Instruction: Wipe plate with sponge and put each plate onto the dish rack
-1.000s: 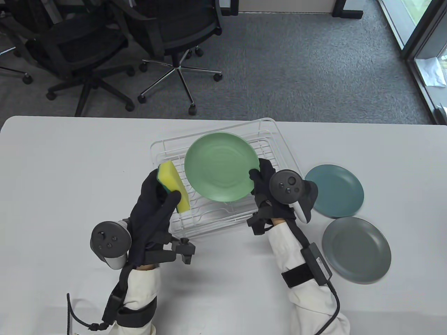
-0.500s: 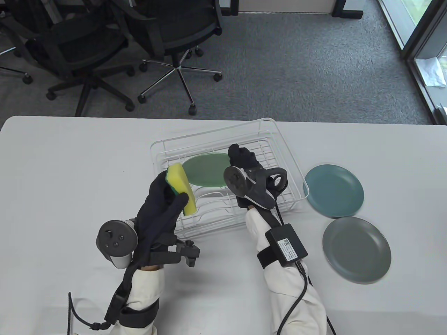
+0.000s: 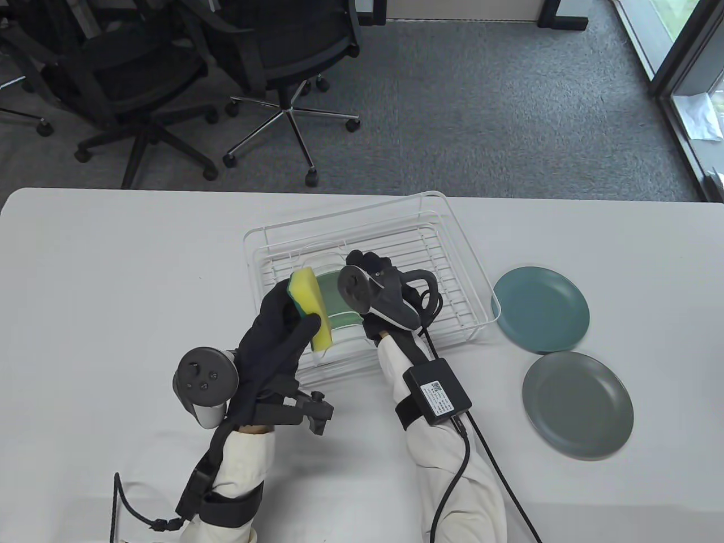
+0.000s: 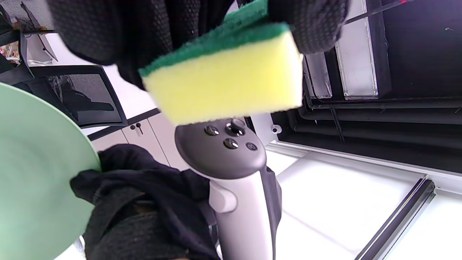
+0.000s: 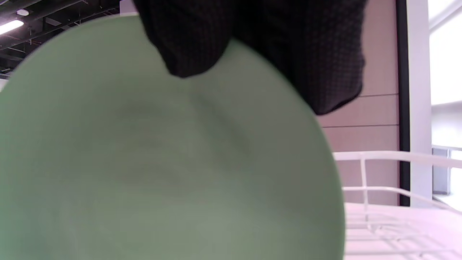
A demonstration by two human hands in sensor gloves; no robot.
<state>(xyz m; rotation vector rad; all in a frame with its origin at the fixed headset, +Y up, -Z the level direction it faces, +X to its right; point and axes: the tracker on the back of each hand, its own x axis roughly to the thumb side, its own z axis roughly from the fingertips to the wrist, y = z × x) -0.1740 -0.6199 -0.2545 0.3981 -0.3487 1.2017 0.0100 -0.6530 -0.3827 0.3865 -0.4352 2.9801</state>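
Note:
A light green plate (image 3: 338, 302) stands almost on edge in the front left slots of the white wire dish rack (image 3: 465, 249). My right hand (image 3: 370, 268) grips its upper rim; in the right wrist view the fingers (image 5: 252, 43) curl over the plate (image 5: 162, 162). Just left of the plate, my left hand (image 3: 294, 308) holds a yellow sponge (image 3: 312, 297) with a green scouring side. The left wrist view shows the sponge (image 4: 223, 83) pinched above the plate's edge (image 4: 36, 173). The plate's lower part is hidden behind the sponge and hands.
A teal plate (image 3: 540, 308) and a grey plate (image 3: 577, 404) lie flat on the white table (image 3: 113, 271) right of the rack. Office chairs (image 3: 283, 62) stand on the carpet beyond the table's far edge. A cable (image 3: 481, 452) trails from my right wrist.
The right hand turned the green plate from face-up onto its edge and lowered it into the rack, moving left. The left hand with the sponge drifted slightly right and nearer.

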